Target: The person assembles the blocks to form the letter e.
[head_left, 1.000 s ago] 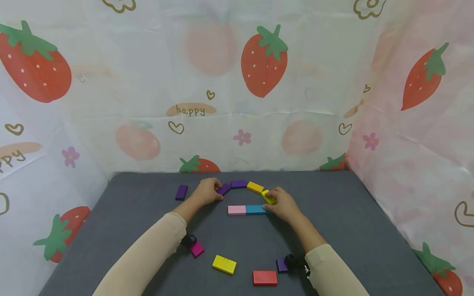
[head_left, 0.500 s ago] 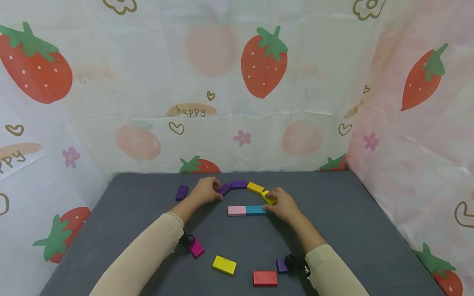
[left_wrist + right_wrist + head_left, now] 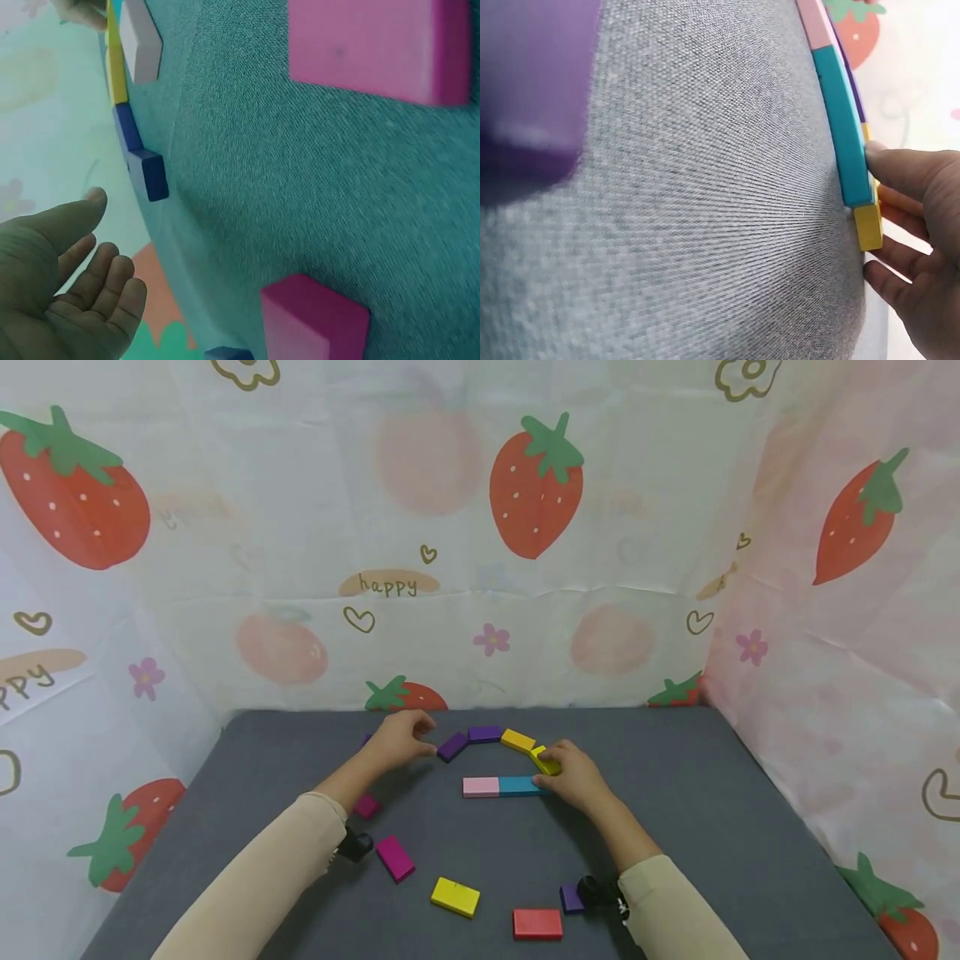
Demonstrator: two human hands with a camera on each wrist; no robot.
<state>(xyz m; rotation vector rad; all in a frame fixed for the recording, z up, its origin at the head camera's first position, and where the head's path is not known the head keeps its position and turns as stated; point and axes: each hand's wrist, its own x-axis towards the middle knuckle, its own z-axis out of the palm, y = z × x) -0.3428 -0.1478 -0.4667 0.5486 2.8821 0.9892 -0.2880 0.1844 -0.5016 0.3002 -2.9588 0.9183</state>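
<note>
My left hand (image 3: 397,743) hovers just left of the tilted purple block (image 3: 453,748), apart from it, with nothing between thumb and loosely bent fingers (image 3: 101,277). That block touches another purple block (image 3: 484,735), which leads into a yellow block (image 3: 517,741), making an arc. At the arc's right end, my right hand (image 3: 579,777) holds a second yellow block (image 3: 542,760) between thumb and fingers. Its thumb lies close by the right end of the blue block (image 3: 841,124); whether it touches is unclear. A pink block (image 3: 480,787) abuts the blue one inside the arc.
Two magenta blocks (image 3: 395,859) lie near my left wrist, one partly covered. Nearer the front are a yellow block (image 3: 455,897), a red block (image 3: 537,924) and a purple block (image 3: 572,899). Another purple block (image 3: 367,740) is mostly hidden behind my left hand. Strawberry-print cloth (image 3: 450,527) walls the grey table.
My left hand has let go of the tilted purple block and moved left, covering the far-left purple block. A second magenta block now shows by the wrist. The right hand has stayed in place.
</note>
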